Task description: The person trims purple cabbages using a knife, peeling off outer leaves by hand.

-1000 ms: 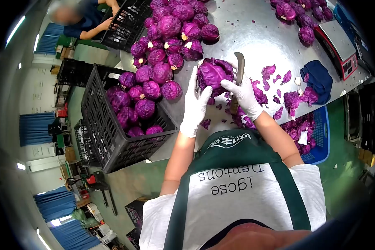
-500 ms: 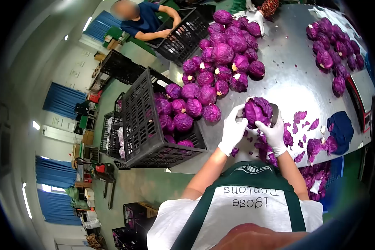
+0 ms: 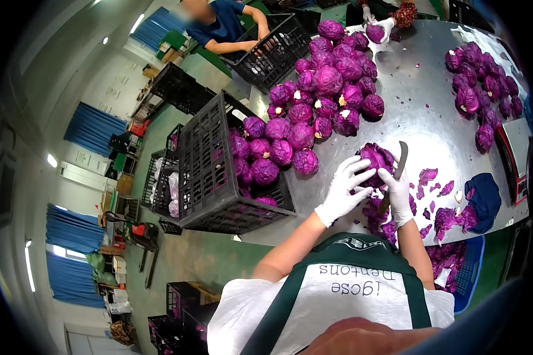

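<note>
A purple cabbage (image 3: 375, 160) is between my two white-gloved hands above the metal table (image 3: 417, 94). My left hand (image 3: 344, 188) lies against its left side, fingers spread. In my right hand (image 3: 398, 192) is a curved knife (image 3: 402, 158), its blade pointing up and away from me, while the thumb touches the cabbage. Torn purple leaves (image 3: 446, 188) lie to the right of my hands and below them. A pile of cabbages (image 3: 327, 80) sits further up the table.
A tilted black crate (image 3: 204, 171) of cabbages stands at the left. A co-worker (image 3: 225, 23) holds another black crate (image 3: 272, 50). Another person's gloved hands show at the top. Right: more cabbages (image 3: 468, 99), a scale (image 3: 515, 148), dark cloth (image 3: 483, 201), blue basket (image 3: 471, 269).
My left fingers have spread out over the cabbage's side. The knife has swung back into clear view beside it. At the top, the other person's gloved hand now has a cabbage.
</note>
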The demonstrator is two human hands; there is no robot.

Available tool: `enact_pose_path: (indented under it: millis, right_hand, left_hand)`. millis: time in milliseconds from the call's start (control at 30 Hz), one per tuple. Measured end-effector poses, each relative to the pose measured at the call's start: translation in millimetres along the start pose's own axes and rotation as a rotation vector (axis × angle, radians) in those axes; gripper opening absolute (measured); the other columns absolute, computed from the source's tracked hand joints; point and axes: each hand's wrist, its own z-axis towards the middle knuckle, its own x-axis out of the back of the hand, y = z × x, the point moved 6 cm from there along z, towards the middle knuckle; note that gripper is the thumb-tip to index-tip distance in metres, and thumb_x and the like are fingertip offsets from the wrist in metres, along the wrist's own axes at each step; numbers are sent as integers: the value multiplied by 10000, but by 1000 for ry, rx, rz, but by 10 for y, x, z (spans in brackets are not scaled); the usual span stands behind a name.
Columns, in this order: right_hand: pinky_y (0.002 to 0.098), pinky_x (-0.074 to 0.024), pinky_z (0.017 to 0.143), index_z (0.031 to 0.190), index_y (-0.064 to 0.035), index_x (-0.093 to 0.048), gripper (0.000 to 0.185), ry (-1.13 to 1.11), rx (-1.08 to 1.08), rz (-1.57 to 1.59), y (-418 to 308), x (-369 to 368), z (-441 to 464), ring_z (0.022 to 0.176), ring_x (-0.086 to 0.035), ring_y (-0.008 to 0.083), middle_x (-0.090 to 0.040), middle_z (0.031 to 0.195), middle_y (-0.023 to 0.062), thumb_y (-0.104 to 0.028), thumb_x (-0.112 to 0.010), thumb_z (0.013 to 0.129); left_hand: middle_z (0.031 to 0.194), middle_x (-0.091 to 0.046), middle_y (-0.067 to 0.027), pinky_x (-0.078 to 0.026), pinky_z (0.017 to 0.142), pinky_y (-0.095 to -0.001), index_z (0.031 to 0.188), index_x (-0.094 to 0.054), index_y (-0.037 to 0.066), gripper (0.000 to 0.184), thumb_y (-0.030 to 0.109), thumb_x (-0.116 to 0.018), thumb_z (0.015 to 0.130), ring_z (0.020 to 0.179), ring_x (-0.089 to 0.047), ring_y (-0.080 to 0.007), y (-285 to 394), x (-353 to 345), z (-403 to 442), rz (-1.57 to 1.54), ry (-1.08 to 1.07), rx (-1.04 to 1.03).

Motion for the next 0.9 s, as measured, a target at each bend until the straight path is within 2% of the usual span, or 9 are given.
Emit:
enact_pose_path:
  millis: [267, 400, 567, 667, 733, 767, 800, 867, 900]
  right_hand:
    - [321, -438, 987, 1309, 22, -501, 616, -19, 22, -124, 79, 58, 37, 1105, -569, 190, -597, 1207, 114, -186, -772, 797]
    - [322, -426, 1003, 1336, 7, -489, 673, -85, -70, -182, 206, 82, 13, 1127, -560, 187, -596, 1219, 109, -186, -804, 773]
    - [326, -433, 997, 1334, 6, -499, 656, -140, -86, -148, 184, 6, -21, 1094, -584, 188, -619, 1200, 105, -210, -792, 788]
    - [318, -440, 984, 1297, 15, -535, 595, -97, -113, -99, 169, 86, -7, 1087, -585, 179, -620, 1210, 108, -217, -778, 806]
    - [315, -444, 975, 1301, 14, -526, 594, -44, -206, -151, 60, 134, -59, 1081, -582, 172, -623, 1195, 98, -216, -773, 813]
    - [313, -446, 971, 1304, 12, -522, 594, -19, -250, -169, -10, 157, -106, 1077, -581, 168, -624, 1186, 92, -216, -772, 816]
    - [309, -447, 968, 1308, 9, -518, 596, -9, -260, -176, -100, 142, -98, 1072, -580, 163, -626, 1175, 86, -217, -771, 818]
    - [302, -456, 964, 1295, -2, -522, 577, -20, -221, -83, -138, 131, -92, 1064, -584, 151, -624, 1170, 81, -210, -775, 820]
    - [302, -459, 965, 1299, -4, -517, 575, -30, -243, -72, -146, 121, -100, 1068, -584, 152, -623, 1171, 81, -203, -771, 823]
  left_hand:
    - [999, -660, -34, -499, 894, -366, 1019, -719, 127, 280, 128, -729, 740, 1041, -600, -260, -106, 116, 58, 216, -225, -272]
    - [908, -642, -33, -492, 869, -360, 934, -712, 113, 223, 114, -709, 710, 939, -586, -254, -109, 101, 149, 154, -509, -311]
    - [895, -608, -77, -471, 794, -407, 905, -643, 101, 180, 102, -691, 732, 901, -562, -299, -56, 51, 168, 143, -526, -318]
    - [866, -592, -101, -480, 779, -412, 878, -645, 99, 180, 65, -675, 704, 854, -567, -311, 81, 181, 334, 207, -530, -134]
    - [825, -617, -96, -510, 724, -358, 845, -656, 64, 122, 28, -671, 730, 784, -616, -265, -101, 256, 284, 183, -273, -90]
    - [822, -632, -84, -507, 699, -305, 861, -661, 45, 91, 14, -664, 775, 752, -620, -198, -178, 293, 235, 121, -246, 98]
    - [846, -619, -99, -509, 712, -323, 920, -662, 57, 119, 119, -673, 819, 758, -622, -209, -268, 330, 181, 41, -221, 168]
    - [864, -648, -66, -503, 681, -295, 972, -675, 42, 138, 137, -653, 875, 730, -616, -144, -664, 307, -42, 42, -351, 552]
    - [930, -653, -68, -499, 721, -295, 1040, -656, 35, 192, 167, -629, 904, 787, -617, -149, -742, 282, -129, -36, -312, 589]
